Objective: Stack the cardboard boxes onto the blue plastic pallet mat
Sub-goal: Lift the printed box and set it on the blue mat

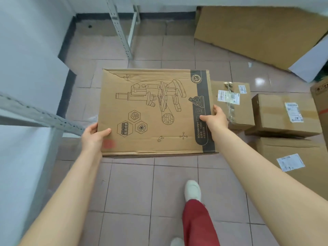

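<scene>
Left hand (95, 134) is clamped on the left edge of the microscope box (154, 110), thumb on top and the other fingers tucked under out of sight. Box is up in the air over the tile floor (131, 185), printed face up, with a grey metal shelf rail (40, 115) off to its left. Right hand (215, 118) grips the right edge over the dark stripe, thumb on top too. Further right there's a bunch of labelled cardboard boxes (282, 116) sitting on the floor, and a flat cardboard sheet (257, 32) behind them.
</scene>
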